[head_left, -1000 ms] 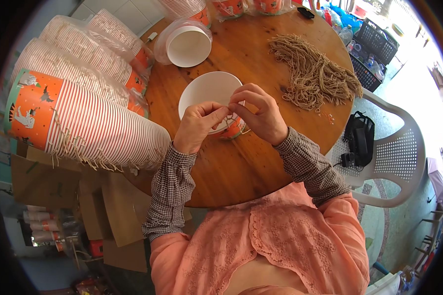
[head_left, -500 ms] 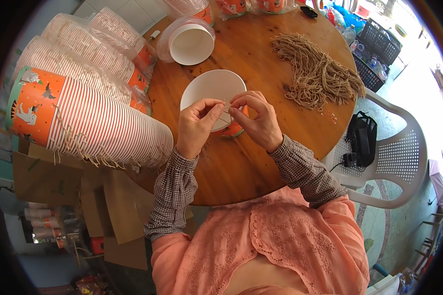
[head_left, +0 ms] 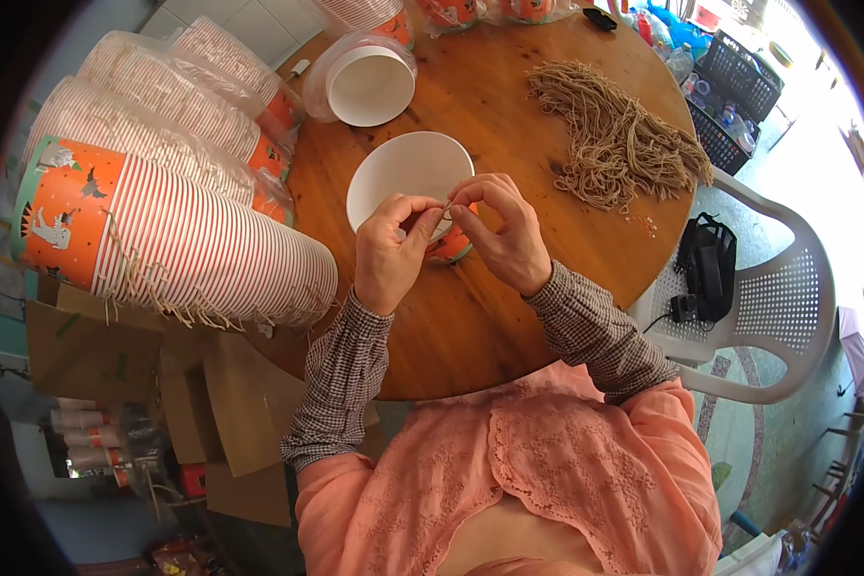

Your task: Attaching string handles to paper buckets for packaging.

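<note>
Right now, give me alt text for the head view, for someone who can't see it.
Both hands, left hand and right hand, pinch a thin string at the rim of a white paper cup on a round wooden table. Stacked orange cups lie left; a string pile lies right.

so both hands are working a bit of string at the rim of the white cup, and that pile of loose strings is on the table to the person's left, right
Not quite: the head view shows the pile of loose strings on the table to the person's right, not left. The rest holds: the left hand and right hand pinch a bit of string at the rim of the white cup.
</note>
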Action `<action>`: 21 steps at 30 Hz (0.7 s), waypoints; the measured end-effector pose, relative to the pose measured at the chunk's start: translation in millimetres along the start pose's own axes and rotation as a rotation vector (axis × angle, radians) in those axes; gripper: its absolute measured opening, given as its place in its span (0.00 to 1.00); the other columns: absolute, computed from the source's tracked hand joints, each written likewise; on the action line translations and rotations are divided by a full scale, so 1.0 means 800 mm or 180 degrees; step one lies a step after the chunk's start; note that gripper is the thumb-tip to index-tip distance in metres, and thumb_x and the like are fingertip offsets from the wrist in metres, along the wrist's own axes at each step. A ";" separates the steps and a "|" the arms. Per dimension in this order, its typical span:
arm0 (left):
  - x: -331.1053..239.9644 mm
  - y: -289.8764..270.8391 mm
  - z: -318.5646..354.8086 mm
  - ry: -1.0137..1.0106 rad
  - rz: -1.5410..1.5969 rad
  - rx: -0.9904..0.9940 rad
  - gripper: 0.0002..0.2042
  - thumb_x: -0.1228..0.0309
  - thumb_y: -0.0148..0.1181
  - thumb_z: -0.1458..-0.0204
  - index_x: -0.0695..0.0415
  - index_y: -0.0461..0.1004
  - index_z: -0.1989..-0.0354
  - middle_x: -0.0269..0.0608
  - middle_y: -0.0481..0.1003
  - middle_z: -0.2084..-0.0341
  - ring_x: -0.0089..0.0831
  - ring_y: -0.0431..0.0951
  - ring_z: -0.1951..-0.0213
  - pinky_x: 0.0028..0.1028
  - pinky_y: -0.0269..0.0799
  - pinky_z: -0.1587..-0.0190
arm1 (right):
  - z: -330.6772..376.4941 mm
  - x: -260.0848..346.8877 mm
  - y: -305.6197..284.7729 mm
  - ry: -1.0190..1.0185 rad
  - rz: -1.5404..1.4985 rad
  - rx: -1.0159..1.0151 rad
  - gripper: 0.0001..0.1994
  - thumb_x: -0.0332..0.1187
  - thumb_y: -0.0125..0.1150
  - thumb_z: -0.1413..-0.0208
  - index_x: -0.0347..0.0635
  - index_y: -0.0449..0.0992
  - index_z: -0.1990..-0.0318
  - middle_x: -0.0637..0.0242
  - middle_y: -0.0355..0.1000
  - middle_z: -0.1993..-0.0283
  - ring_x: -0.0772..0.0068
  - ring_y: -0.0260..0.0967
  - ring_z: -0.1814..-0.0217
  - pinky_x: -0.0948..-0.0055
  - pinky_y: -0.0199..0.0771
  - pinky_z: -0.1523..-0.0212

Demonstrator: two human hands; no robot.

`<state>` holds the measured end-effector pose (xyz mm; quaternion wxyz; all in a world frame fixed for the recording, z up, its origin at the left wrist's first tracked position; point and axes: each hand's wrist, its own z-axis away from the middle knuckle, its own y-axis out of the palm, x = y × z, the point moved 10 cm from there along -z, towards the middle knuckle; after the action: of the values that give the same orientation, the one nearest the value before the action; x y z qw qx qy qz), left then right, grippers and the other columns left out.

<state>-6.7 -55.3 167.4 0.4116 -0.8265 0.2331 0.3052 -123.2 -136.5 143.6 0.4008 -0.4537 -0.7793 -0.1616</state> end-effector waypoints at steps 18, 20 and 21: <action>0.051 0.032 0.006 -0.1778 0.2602 0.0676 0.09 0.70 0.57 0.40 0.65 0.78 0.62 0.28 0.72 0.75 0.14 0.66 0.74 0.14 0.63 0.70 | 0.000 0.006 0.003 -0.0024 -0.0136 -0.0014 0.07 0.26 0.63 0.47 0.39 0.75 0.60 0.63 0.74 0.61 0.61 0.69 0.55 0.66 0.69 0.52; 0.052 0.033 0.005 -0.1835 0.2571 0.0654 0.10 0.70 0.57 0.40 0.65 0.78 0.62 0.28 0.72 0.75 0.14 0.66 0.74 0.14 0.63 0.70 | 0.000 0.007 -0.005 -0.0011 -0.0349 -0.0194 0.08 0.27 0.62 0.47 0.40 0.75 0.59 0.63 0.74 0.62 0.58 0.68 0.57 0.64 0.69 0.53; 0.054 0.034 0.005 -0.1891 0.2542 0.0632 0.10 0.70 0.58 0.40 0.65 0.78 0.62 0.28 0.72 0.75 0.14 0.66 0.74 0.14 0.63 0.69 | -0.002 0.013 -0.007 -0.0168 -0.0263 -0.0184 0.08 0.26 0.63 0.48 0.40 0.76 0.60 0.63 0.74 0.62 0.59 0.69 0.57 0.64 0.70 0.54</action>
<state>5.1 -72.4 120.9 0.3879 -0.5073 0.4316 0.6371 -130.2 -134.2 153.2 0.3598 -0.4367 -0.8027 -0.1884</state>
